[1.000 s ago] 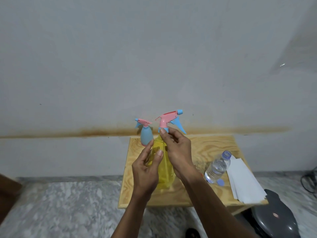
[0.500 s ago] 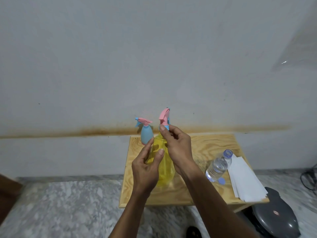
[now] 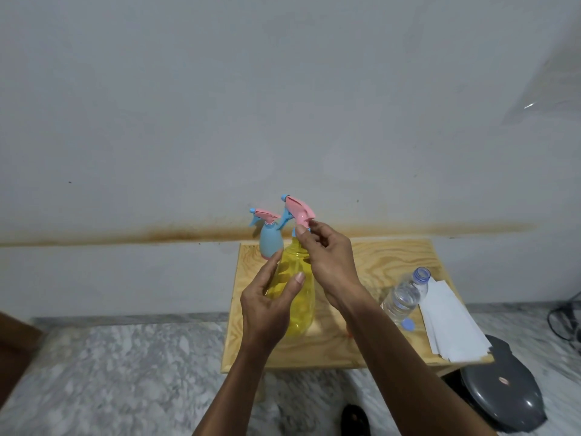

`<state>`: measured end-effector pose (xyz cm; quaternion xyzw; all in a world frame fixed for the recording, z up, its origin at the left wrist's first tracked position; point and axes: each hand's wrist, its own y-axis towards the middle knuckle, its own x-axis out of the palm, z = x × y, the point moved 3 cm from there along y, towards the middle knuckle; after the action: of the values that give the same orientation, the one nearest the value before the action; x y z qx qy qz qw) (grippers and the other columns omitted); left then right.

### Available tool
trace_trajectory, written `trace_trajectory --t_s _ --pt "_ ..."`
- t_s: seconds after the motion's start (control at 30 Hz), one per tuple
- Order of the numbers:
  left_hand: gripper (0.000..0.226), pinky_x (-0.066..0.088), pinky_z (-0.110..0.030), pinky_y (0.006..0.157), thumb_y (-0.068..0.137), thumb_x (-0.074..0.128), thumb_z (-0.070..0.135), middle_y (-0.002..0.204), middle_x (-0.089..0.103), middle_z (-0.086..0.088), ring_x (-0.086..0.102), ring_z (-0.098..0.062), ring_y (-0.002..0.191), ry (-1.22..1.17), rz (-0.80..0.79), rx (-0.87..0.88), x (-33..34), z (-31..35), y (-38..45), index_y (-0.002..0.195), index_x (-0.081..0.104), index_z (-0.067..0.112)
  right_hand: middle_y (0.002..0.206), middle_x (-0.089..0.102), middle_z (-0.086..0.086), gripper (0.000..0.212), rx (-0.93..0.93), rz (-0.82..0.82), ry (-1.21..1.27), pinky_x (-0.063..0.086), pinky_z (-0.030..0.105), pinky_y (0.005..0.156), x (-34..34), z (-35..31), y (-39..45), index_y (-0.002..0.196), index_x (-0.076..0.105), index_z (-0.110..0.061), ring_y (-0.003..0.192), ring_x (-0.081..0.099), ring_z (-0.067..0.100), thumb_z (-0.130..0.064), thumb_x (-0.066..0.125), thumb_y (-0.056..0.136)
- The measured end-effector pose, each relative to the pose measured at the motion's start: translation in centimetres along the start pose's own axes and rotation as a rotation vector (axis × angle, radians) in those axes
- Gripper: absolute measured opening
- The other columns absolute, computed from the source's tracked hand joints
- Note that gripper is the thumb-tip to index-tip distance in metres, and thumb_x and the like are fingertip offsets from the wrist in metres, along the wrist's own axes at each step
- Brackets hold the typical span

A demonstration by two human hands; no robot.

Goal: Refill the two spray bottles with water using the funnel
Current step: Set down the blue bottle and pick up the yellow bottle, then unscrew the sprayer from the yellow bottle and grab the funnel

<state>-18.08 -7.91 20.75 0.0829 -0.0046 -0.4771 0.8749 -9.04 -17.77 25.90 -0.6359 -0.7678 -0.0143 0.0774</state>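
Grey marbled floor (image 3: 110,372) runs under you and a pale wall with a rusty stain line closes the scene behind, with a small wooden tabletop (image 3: 393,256) pushed up against it. Nearest to you, your left hand (image 3: 267,306) wraps the belly of the yellow spray bottle (image 3: 298,297), its grip curled on the clear plastic, apparently to keep the body from turning and to hold it upright on the tabletop. Just above it your right hand (image 3: 330,265) pinches the collar under the pink trigger head (image 3: 298,210), its grip closed there with thumb and fingertips; that is where the head screws on, so you seem to be unscrewing it to open the neck for filling. Off to your right an open water bottle (image 3: 405,297) stands near a sheet of white paper (image 3: 452,322), its blue cap (image 3: 408,324) lying at its base, so it looks ready to pour without a second step. Farther back, just behind the yellow bottle and near the wall, the small blue spray bottle (image 3: 271,243) waits with its head still on, out of the way of your hands. No funnel shows clearly; it may be hidden behind your right forearm.
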Motion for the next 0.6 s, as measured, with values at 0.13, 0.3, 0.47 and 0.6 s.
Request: trace_trajectory --t_s 0.13,0.3,0.47,0.6 --pt "0.056 0.05 -0.018 0.098 0.085 0.079 0.022 0.123 0.063 0.03 0.058 0.009 0.121 -0.004 -0.011 -0.017 -0.6 -0.5 -0.4 0.137 0.059 0.025 0.101 0.075 0.0 0.021 -0.007 0.03 -0.004 0.055 0.033 0.081 0.1 0.3 0.3 0.11 0.071 -0.016 0.09 0.067 0.009 -0.031 0.059 0.1" --pt "0.052 0.052 -0.019 0.096 0.083 0.081 0.024 0.116 0.067 0.035 0.063 0.006 0.114 0.044 -0.044 -0.053 -1.5 -1.7 -1.2 0.125 0.058 0.045 0.1 0.068 0.002 0.013 -0.019 0.1 0.209 0.055 0.029 0.077 0.1 -0.6 1.1 0.107 0.063 -0.017 0.089 0.071 0.015 -0.025 0.054 0.103" --pt "0.07 0.059 -0.032 0.089 0.073 0.071 0.065 0.122 0.069 0.014 0.067 -0.002 0.107 0.197 -0.021 -0.092 -3.6 -5.1 -2.5 0.136 0.055 0.04 0.108 0.058 0.006 0.015 -0.072 0.241 0.442 0.056 0.029 0.072 -2.1 -2.1 3.0 0.113 0.056 -0.012 0.074 0.069 0.013 -0.022 0.047 0.106" --pt "0.081 0.059 -0.047 0.09 0.07 0.071 0.069 0.118 0.067 0.014 0.067 -0.008 0.108 0.213 -0.002 -0.188 -4.1 -7.6 -2.5 0.142 0.05 0.04 0.09 0.055 0.004 0.017 0.032 0.379 0.462 0.048 0.023 0.059 -4.8 -0.5 4.0 0.114 0.059 -0.008 0.06 0.051 0.009 -0.019 0.053 0.103"
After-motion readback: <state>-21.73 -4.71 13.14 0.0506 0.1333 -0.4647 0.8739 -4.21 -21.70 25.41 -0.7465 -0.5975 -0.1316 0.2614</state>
